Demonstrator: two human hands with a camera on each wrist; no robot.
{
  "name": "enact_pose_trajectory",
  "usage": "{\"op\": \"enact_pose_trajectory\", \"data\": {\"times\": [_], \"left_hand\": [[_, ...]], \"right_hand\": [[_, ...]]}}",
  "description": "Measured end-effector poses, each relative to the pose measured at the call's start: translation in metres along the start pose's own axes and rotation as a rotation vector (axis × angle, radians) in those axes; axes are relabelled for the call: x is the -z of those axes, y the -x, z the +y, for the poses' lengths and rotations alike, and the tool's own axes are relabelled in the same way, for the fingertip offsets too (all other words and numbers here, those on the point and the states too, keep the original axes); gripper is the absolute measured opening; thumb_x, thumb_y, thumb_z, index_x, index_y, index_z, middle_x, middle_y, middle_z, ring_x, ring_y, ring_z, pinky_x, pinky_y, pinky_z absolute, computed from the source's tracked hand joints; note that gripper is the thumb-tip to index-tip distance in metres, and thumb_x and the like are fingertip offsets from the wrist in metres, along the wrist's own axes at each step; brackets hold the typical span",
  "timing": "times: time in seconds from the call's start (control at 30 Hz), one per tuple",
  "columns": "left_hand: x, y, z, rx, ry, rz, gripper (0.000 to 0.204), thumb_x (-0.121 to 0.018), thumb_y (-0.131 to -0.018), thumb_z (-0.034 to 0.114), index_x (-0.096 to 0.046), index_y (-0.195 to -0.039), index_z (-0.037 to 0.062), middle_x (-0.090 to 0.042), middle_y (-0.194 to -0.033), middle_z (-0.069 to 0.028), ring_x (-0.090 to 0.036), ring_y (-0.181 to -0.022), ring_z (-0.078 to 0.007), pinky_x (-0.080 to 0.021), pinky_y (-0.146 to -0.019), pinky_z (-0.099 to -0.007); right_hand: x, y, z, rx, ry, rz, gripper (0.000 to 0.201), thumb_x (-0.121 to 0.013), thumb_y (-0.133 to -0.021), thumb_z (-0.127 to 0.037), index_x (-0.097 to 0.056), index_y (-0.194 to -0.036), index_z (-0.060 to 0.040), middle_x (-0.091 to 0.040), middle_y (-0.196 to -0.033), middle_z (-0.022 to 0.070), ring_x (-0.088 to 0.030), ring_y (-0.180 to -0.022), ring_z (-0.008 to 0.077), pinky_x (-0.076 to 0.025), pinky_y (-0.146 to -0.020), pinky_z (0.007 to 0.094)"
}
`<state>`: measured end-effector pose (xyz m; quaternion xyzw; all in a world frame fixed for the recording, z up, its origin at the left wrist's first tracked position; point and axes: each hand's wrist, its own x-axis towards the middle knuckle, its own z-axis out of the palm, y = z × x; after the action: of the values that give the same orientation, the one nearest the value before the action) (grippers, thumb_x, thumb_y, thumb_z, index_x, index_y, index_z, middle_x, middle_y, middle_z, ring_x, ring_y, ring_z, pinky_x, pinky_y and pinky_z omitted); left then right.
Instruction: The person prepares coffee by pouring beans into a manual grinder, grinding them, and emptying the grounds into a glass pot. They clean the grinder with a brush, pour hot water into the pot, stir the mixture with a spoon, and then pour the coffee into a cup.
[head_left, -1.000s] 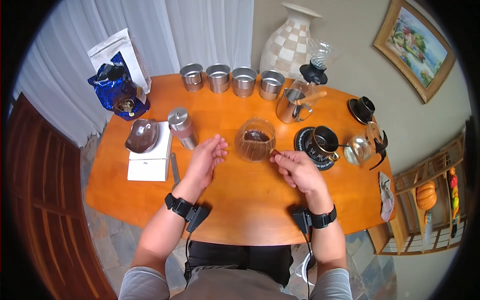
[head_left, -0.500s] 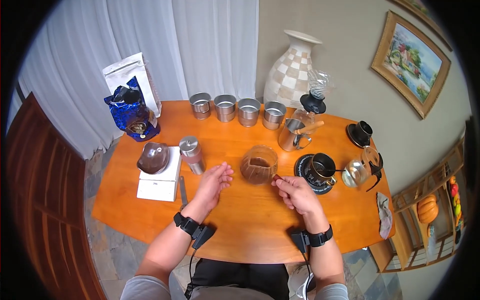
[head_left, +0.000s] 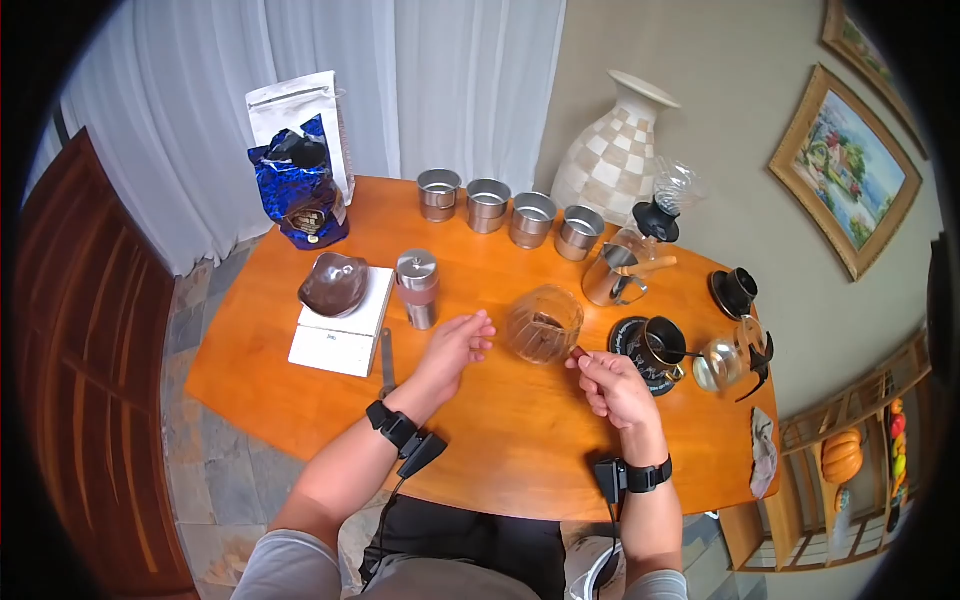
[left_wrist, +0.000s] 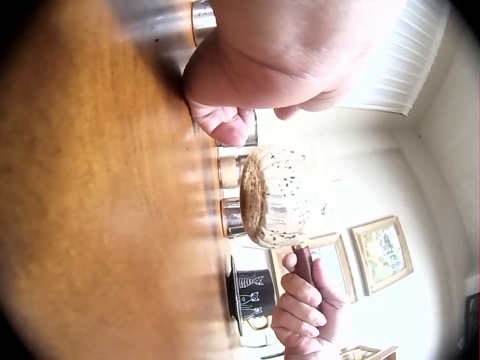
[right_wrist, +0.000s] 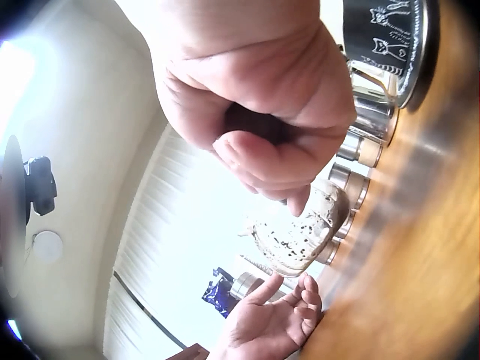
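In the head view my right hand [head_left: 618,388] grips the dark wooden side handle [left_wrist: 303,264] of a ribbed glass pot [head_left: 545,323]. Brown coffee grounds [left_wrist: 253,196] lie low in the pot, with dark specks stuck up its walls. My left hand [head_left: 458,350] is to the left of the pot, palm toward it, fingers relaxed and holding nothing. In the right wrist view the left hand's fingertips [right_wrist: 306,289] show just beyond the glass. A steel hand grinder [head_left: 418,290] stands upright left of the left hand.
A brown dish [head_left: 335,284] sits on a white scale [head_left: 330,345]. Several steel cups [head_left: 487,207] line the back edge. A steel pitcher [head_left: 605,275], a black cup [head_left: 662,342] on its saucer and a glass server [head_left: 718,365] stand at the right. A cloth [head_left: 763,455] lies at the right edge.
The head view has shifted, moving the whole table within the frame. The glass pot's tilt and the grounds inside look slightly different. Both hands keep their poses on either side of it.
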<state>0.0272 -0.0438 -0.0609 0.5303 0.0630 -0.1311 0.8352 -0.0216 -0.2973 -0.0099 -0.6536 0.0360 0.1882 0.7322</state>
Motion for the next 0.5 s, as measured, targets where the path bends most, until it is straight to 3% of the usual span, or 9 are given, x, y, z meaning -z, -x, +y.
{"op": "enact_pose_trajectory", "data": {"times": [0.27, 0.5], "left_hand": [[0.001, -0.005, -0.002, 0.013, -0.012, 0.003, 0.026, -0.059, -0.096, 0.033, -0.06, -0.103, 0.0081, -0.064, -0.093, 0.0001, -0.058, -0.08, -0.0082, -0.044, -0.069, -0.0228], [-0.002, -0.004, 0.001, 0.043, -0.008, 0.007, 0.024, -0.057, -0.098, 0.031, -0.061, -0.102, 0.0082, -0.064, -0.091, 0.0007, -0.059, -0.077, -0.0084, -0.045, -0.068, -0.0227]], "right_hand": [[-0.004, 0.005, -0.005, -0.026, 0.003, -0.058, 0.023, -0.057, -0.097, -0.02, -0.061, -0.099, 0.0026, -0.045, -0.06, -0.003, -0.034, -0.04, 0.005, -0.024, -0.036, 0.0209], [-0.008, 0.008, -0.007, -0.032, 0.055, -0.007, 0.021, -0.056, -0.097, -0.018, -0.06, -0.1, 0.0027, -0.043, -0.06, -0.0048, -0.032, -0.042, 0.0037, -0.023, -0.038, 0.0194]]}}
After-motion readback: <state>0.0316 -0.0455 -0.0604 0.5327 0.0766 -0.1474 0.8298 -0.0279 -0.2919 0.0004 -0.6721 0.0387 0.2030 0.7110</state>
